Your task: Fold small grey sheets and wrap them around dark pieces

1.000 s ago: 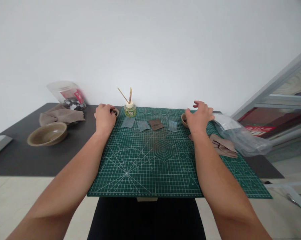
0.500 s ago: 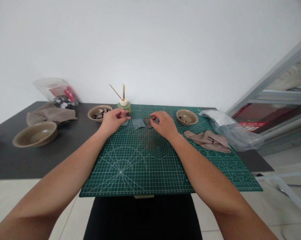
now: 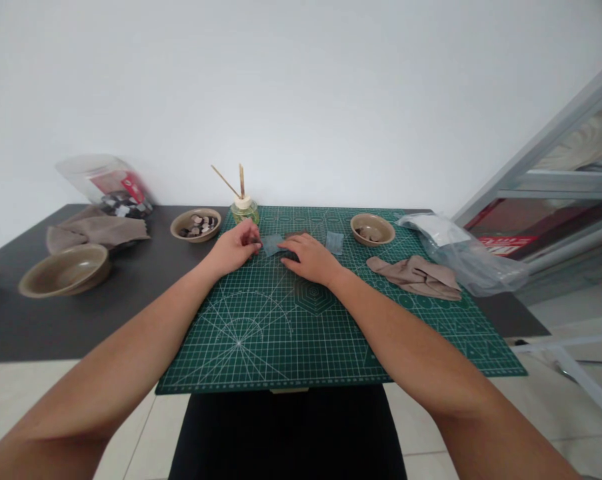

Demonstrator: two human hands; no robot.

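Note:
My left hand [image 3: 237, 248] rests near the back left of the green cutting mat [image 3: 261, 360], its fingers curled together. Whatever they hold, if anything, is too small to make out. Just right of its fingertips lies a thin blue-grey square piece [image 3: 271, 245]. My right hand [image 3: 311, 259] lies palm down with fingers stretched out, the fingertips at that square's right edge. Partly hidden behind this hand is a brown piece [image 3: 295, 235]. Another blue-grey square [image 3: 335, 243] lies flat to the right of the hand.
A bowl of dark and pale pieces [image 3: 195, 225] stands left of a reed diffuser [image 3: 243, 208]. At right are a bowl [image 3: 373, 230], a brown cloth [image 3: 415, 277] and a plastic bag [image 3: 465, 257]. Far left hold another bowl [image 3: 65, 272], cloth [image 3: 98, 230] and bag of pieces [image 3: 105, 183].
My right hand has moved left and flattened toward the middle square, uncovering the square at right. The left hand has closed its fingers and stays near its place.

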